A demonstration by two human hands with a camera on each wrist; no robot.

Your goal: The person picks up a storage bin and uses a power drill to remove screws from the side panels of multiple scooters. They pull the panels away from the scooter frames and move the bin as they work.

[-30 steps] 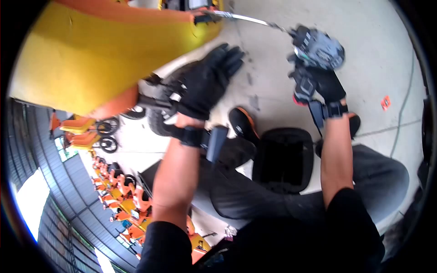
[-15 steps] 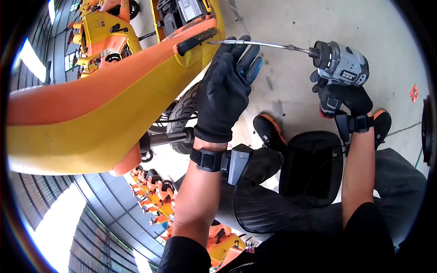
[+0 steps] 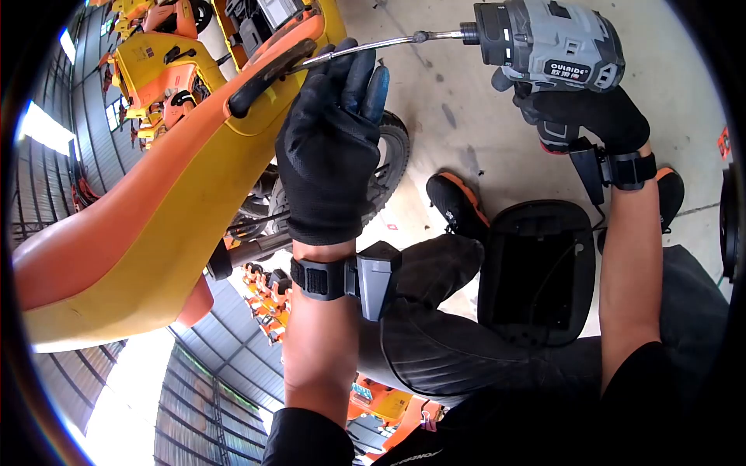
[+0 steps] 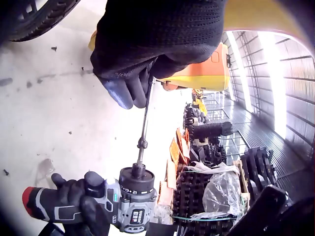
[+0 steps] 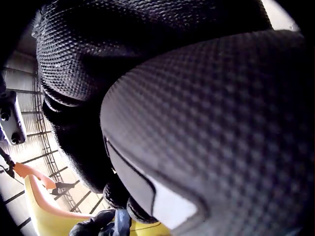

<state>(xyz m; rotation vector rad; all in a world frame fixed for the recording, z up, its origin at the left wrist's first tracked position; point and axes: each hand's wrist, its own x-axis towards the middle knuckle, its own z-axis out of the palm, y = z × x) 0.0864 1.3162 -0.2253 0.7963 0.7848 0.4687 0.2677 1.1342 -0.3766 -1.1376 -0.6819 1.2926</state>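
Note:
My right hand, in a black glove, grips the handle of a grey and black cordless drill. A long thin screwdriver bit runs from its chuck toward the left. My gloved left hand pinches this bit near its far end; in the left wrist view the curled fingers go round the shaft. The bit's tip meets a dark grip-like strip on the orange and yellow body of a scooter. In the right wrist view the drill's handle fills most of the picture.
A scooter wheel stands behind my left hand. Between my legs lies a black open tray-like case on the concrete floor. More orange and yellow scooters stand at left. Stacked black parts under plastic show in the left wrist view.
My left hand has gone from held out flat beside the scooter to pinching the bit. The drill has come up closer to the camera, and the view has shifted along the scooter.

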